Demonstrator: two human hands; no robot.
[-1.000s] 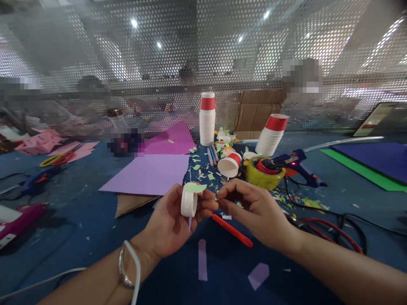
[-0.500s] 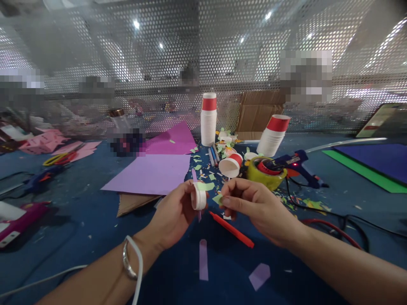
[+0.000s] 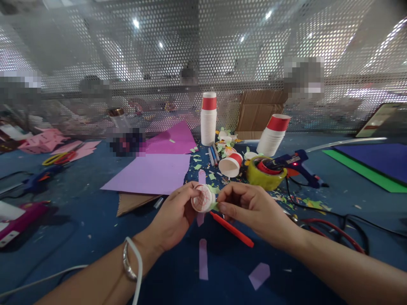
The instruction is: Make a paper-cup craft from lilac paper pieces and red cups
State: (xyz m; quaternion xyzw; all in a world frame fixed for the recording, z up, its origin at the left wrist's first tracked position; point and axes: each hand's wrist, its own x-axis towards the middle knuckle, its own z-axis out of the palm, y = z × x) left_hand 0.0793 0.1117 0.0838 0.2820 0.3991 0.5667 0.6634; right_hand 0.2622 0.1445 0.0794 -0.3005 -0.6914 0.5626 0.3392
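A small round white paper piece (image 3: 203,198) with red lines on its face is held between the fingers of my left hand (image 3: 179,207). Purple paper strips stick out above and below it, and green paper shows at its right side. My right hand (image 3: 248,203) pinches a small green paper piece (image 3: 214,206) against or very near that right side; exact contact is unclear. Just below the hands lies a red marker (image 3: 233,230). Nearer me are a purple strip (image 3: 203,259) and a purple scrap (image 3: 259,275) on the blue table.
Two stacks of paper cups (image 3: 208,120) (image 3: 273,134) stand at the back. A tipped cup (image 3: 230,164), yellow tape roll (image 3: 266,173) and glue gun (image 3: 291,163) are beyond my right hand. Purple sheets (image 3: 152,171) lie left, paper scraps in the middle, cables right.
My left hand has turned the round piece so its red-lined face shows. My right hand has moved slightly left, bringing the green piece to its side.
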